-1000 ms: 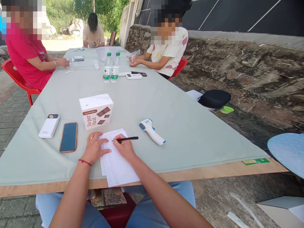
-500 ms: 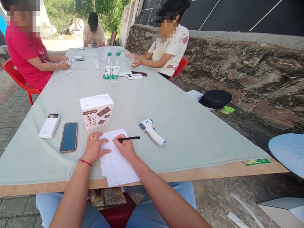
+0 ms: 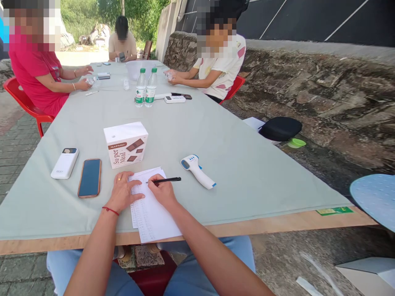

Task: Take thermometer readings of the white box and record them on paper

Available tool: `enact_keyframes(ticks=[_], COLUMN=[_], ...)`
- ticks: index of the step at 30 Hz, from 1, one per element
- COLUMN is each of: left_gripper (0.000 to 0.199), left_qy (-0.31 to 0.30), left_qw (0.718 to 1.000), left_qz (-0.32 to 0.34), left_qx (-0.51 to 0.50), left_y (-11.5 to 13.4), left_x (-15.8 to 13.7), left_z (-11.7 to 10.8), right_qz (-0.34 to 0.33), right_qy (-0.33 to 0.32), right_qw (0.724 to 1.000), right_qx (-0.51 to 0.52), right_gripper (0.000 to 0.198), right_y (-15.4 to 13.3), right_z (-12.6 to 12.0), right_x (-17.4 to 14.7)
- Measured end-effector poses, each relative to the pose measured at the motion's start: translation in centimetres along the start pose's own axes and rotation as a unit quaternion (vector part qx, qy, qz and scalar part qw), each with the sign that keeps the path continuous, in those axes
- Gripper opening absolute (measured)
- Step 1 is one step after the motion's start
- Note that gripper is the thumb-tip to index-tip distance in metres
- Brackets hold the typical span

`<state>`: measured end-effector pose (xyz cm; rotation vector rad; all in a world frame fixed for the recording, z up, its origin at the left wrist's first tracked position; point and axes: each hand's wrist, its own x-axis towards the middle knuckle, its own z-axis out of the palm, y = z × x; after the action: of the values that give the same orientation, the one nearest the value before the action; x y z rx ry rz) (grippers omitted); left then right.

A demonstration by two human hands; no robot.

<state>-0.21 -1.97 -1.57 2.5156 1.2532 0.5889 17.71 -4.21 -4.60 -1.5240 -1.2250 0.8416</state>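
Sheets of paper (image 3: 157,218) with columns of small handwriting lie at the table's near edge. My right hand (image 3: 162,191) is closed round a black pen (image 3: 169,179), its tip on the upper part of the top sheet. With thumb and fingers spread, my left hand (image 3: 124,191) rests flat on the sheets' left edge. Just beyond the paper stands a white box (image 3: 126,144) with brown print. To the left lie a phone (image 3: 89,178) in an orange-brown case and a white power bank (image 3: 64,163). A white-and-blue infrared thermometer (image 3: 198,171) lies to the right.
Two water bottles (image 3: 145,90) with green caps stand mid-table, beside a white device (image 3: 175,99). A translucent tub (image 3: 138,70) sits farther back. Three other people sit around the table, handling small things. A pale blue stool (image 3: 375,197) stands off the right edge.
My pen has tilted very slightly; both my hands stay in place. The person at the left has lifted one hand away from the clear item, and the person at the right has drawn both hands together.
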Motion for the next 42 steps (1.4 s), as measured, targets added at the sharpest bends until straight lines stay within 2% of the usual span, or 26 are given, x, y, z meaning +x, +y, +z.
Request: enact_keyframes(ticks=[9, 16, 29, 32, 35, 38, 40, 42], left_gripper=[0.039, 0.039, 0.039, 0.039, 0.026, 0.013, 0.016, 0.033], left_qy=[-0.003, 0.000, -0.004, 0.005, 0.069, 0.195, 0.277, 0.326], left_qw=[1.000, 1.000, 1.000, 1.000, 0.994, 0.964, 0.933, 0.906], left_qz=[0.000, -0.002, -0.004, -0.008, -0.058, -0.140, -0.182, -0.211], left_qx=[0.008, 0.008, -0.004, -0.020, -0.068, -0.115, -0.139, -0.169], left_y=[0.0, 0.0, 0.1, 0.1, -0.1, -0.7, -1.3, -2.0], left_x=[0.0, 0.0, 0.0, 0.0, 0.0, 0.1, 0.5, 1.1], left_z=[0.0, 0.1, -0.1, -0.1, -0.1, -0.1, -0.1, 0.0], right_qz=[0.000, 0.013, 0.004, 0.002, -0.038, -0.121, -0.161, -0.168], right_qy=[-0.002, 0.023, 0.003, 0.030, 0.077, 0.094, 0.099, 0.107], right_qw=[1.000, 1.000, 1.000, 1.000, 0.996, 0.985, 0.964, 0.940], right_qx=[0.003, 0.015, -0.009, 0.008, 0.014, -0.080, -0.185, -0.277], right_gripper=[0.011, 0.013, 0.010, 0.013, 0.020, 0.025, 0.029, 0.035], right_y=[0.0, -0.5, -0.3, -0.4, -0.5, -0.1, 0.6, 1.5], right_z=[0.0, -0.2, -0.2, -0.2, -0.8, -2.1, -3.0, -3.6], right_x=[0.0, -0.1, -0.1, -0.1, 0.0, 0.3, 0.5, 0.8])
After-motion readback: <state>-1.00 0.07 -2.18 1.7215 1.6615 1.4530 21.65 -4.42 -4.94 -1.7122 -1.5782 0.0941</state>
